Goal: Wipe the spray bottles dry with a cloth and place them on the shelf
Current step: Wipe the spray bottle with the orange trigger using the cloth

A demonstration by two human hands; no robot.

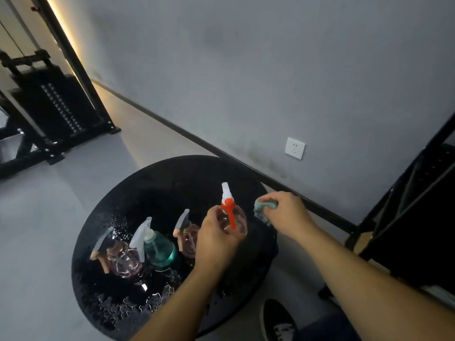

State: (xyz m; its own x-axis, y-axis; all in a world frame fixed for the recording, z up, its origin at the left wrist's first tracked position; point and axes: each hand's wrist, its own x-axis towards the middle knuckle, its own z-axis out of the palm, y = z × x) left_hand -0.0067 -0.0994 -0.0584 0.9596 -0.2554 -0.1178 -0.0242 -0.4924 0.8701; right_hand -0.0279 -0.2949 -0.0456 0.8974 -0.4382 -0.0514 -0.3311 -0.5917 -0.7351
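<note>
Left hand [216, 238] gripping clear round plastic orange-triggered spray bottle [234, 221]; right hand [286, 212] pinching crumpled teal cloth [264, 209]; wet glossy black round table [118, 286], grey wall [270, 70].

The left hand [216, 238] grips a clear spray bottle with an orange-and-white trigger head [229, 207] over a round black table [172, 178] beaded with water, while the right hand [288, 215] pinches a crumpled teal cloth [264, 210] just beside it. Three more bottles stand on the table to the left: a pinkish one [123, 262], a teal one [158, 252], and another pinkish one [188, 239] partly hidden by the left hand.
</note>
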